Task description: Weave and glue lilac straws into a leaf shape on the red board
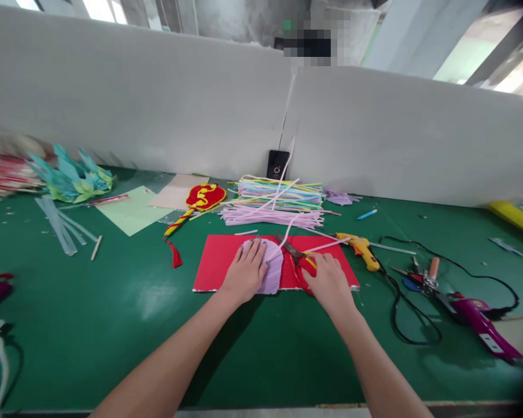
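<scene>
My left hand [246, 270] lies flat with fingers spread on a lilac fan-shaped piece made of pipe cleaners [272, 270], which rests on a red sheet [218, 258]. My right hand [326, 278] is closed on the red handles of scissors [294, 252] whose blades point up and left toward the fan's tip. A loose pale pink pipe cleaner [326, 245] runs from the scissors to the right.
A stack of coloured pipe cleaners [279, 200] lies behind the red sheet. A yellow glue gun [361, 248], tools [422, 278] and a purple heat gun [483, 325] with black cable sit right. A red-yellow ornament [200, 200], green paper [133, 210] and teal pieces [74, 177] lie left.
</scene>
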A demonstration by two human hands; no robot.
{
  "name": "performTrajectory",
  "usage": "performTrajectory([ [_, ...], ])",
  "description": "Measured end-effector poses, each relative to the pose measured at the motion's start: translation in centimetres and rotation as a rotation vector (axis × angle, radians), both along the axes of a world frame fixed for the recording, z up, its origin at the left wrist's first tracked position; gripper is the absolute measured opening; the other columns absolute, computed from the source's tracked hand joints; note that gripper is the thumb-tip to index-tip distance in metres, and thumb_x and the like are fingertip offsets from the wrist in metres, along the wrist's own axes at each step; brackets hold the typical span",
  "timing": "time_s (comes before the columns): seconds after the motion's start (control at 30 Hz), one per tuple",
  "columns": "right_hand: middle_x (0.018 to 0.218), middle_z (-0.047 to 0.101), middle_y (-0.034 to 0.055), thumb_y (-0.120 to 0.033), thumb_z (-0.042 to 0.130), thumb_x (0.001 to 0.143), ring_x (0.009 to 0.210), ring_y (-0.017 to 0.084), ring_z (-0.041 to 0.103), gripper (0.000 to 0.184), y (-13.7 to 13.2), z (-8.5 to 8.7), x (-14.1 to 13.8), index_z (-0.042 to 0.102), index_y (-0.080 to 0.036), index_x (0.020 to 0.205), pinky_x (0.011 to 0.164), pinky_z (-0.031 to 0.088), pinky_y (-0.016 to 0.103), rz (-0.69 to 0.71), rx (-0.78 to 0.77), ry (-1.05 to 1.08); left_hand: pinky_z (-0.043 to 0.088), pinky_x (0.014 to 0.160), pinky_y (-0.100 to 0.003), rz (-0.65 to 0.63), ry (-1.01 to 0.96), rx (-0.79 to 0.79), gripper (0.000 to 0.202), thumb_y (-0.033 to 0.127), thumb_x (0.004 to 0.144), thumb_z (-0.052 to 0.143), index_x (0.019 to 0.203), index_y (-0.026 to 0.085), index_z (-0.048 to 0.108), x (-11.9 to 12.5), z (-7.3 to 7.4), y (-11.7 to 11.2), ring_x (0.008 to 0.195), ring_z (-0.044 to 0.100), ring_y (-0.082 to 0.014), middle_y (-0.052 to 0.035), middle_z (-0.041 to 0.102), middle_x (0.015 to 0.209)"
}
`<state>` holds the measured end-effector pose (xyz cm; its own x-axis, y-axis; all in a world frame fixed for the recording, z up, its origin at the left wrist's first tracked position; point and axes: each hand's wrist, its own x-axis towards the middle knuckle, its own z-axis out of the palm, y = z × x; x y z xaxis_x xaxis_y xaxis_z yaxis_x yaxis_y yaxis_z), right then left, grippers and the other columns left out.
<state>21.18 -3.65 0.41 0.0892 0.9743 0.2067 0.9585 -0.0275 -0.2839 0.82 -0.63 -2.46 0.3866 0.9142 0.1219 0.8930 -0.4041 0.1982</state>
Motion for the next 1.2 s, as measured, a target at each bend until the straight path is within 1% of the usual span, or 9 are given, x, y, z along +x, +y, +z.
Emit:
performTrajectory([
  [0.07, 0.104, 0.06, 0.0158, -0.026, 0.056, 0.079, 0.097, 0.031, 0.054, 0.036, 0.0, -0.2, 0.3, 0.057, -0.014, 0.113, 0.079, 0.042, 0.039, -0.012, -0.042, -0.018, 0.022, 0.114, -0.045, 0.002, -0.004, 0.007, 0.05, 0.03, 0.096, 0.029, 0.144, 0.016, 0.032, 0.0, 0.0, 0.0, 0.141, 0.023, -0.0253, -0.0092, 0.027, 0.153],
  [0.17, 0.103, 0.06, 0.0146, -0.023, 0.061, 0.071, 0.097, 0.03, 0.055, 0.042, 0.8, -0.6, 0.4, 0.056, -0.014, 0.112, 0.077, 0.043, 0.036, -0.004, -0.085, 0.098, 0.024, 0.113, -0.045, -0.001, -0.007, 0.006, 0.049, 0.027, 0.095, 0.031, 0.144, 0.02, 0.033, -0.1, 0.1, 0.0, 0.141, 0.024, -0.0258, -0.0074, 0.027, 0.154],
  [0.3, 0.088, 0.064, 0.0064, -0.028, 0.063, 0.069, 0.079, 0.021, 0.06, 0.05, 1.4, -0.9, 0.7, 0.055, -0.015, 0.116, 0.072, 0.046, 0.031, 0.029, -0.112, 0.269, 0.023, 0.113, -0.046, -0.007, 0.007, -0.016, 0.049, 0.027, 0.096, 0.03, 0.145, 0.02, 0.033, -0.1, 0.3, 0.0, 0.141, 0.022, -0.0265, -0.0083, 0.026, 0.154],
  [0.5, 0.076, 0.062, 0.0035, -0.042, 0.058, 0.072, 0.065, 0.018, 0.057, 0.046, -0.7, -0.7, 2.8, 0.064, -0.016, 0.11, 0.064, 0.048, 0.03, -0.009, 0.081, 0.402, 0.023, 0.113, -0.045, -0.011, 0.008, 0.0, 0.049, 0.027, 0.096, 0.03, 0.145, 0.021, 0.033, -0.1, 0.3, 0.0, 0.141, 0.022, -0.0261, -0.0084, 0.026, 0.154],
  [0.67, 0.077, 0.064, 0.0054, -0.053, 0.054, 0.076, 0.06, 0.018, 0.057, 0.046, -4.1, -0.7, 8.6, 0.068, -0.021, 0.105, 0.058, 0.047, 0.03, -0.001, 0.105, 0.26, 0.025, 0.112, -0.047, -0.017, -0.015, 0.017, 0.048, 0.028, 0.096, 0.03, 0.144, 0.022, 0.035, -0.2, 0.0, 0.1, 0.141, 0.025, -0.0269, -0.0081, 0.028, 0.153],
  [0.8, 0.085, 0.065, 0.0086, -0.062, 0.045, 0.08, 0.072, 0.022, 0.062, 0.053, -6.3, -1.8, 14.1, 0.067, -0.019, 0.104, 0.066, 0.05, 0.035, -0.069, 0.168, 0.145, 0.025, 0.112, -0.046, -0.007, -0.025, 0.029, 0.048, 0.028, 0.095, 0.033, 0.143, 0.023, 0.036, -0.1, -0.2, 0.2, 0.141, 0.024, -0.0271, -0.008, 0.027, 0.153],
  [0.9, 0.088, 0.065, 0.0102, -0.065, 0.041, 0.082, 0.075, 0.025, 0.063, 0.058, -7.1, -3.1, 17.0, 0.066, -0.018, 0.105, 0.071, 0.051, 0.039, -0.084, 0.175, 0.078, 0.024, 0.112, -0.046, -0.003, -0.009, 0.015, 0.049, 0.028, 0.095, 0.033, 0.143, 0.022, 0.036, 0.0, -0.1, 0.2, 0.14, 0.025, -0.0276, -0.0085, 0.027, 0.153],
  [1.07, 0.095, 0.065, 0.0124, -0.061, 0.037, 0.087, 0.089, 0.027, 0.062, 0.055, -7.5, -5.0, 18.6, 0.064, -0.019, 0.108, 0.085, 0.049, 0.043, 0.018, 0.187, 0.038, 0.022, 0.112, -0.05, 0.002, 0.017, -0.001, 0.048, 0.029, 0.096, 0.031, 0.144, 0.023, 0.034, 0.0, 0.4, 0.0, 0.14, 0.025, -0.027, -0.0081, 0.027, 0.153],
  [1.2, 0.097, 0.062, 0.0154, -0.06, 0.034, 0.088, 0.091, 0.029, 0.059, 0.057, -7.3, -4.3, 17.7, 0.067, -0.016, 0.102, 0.086, 0.047, 0.046, -0.02, 0.213, -0.083, 0.021, 0.112, -0.051, -0.003, 0.011, -0.014, 0.048, 0.028, 0.096, 0.031, 0.144, 0.024, 0.034, 0.0, 0.7, -0.1, 0.141, 0.024, -0.0259, -0.008, 0.027, 0.153],
])
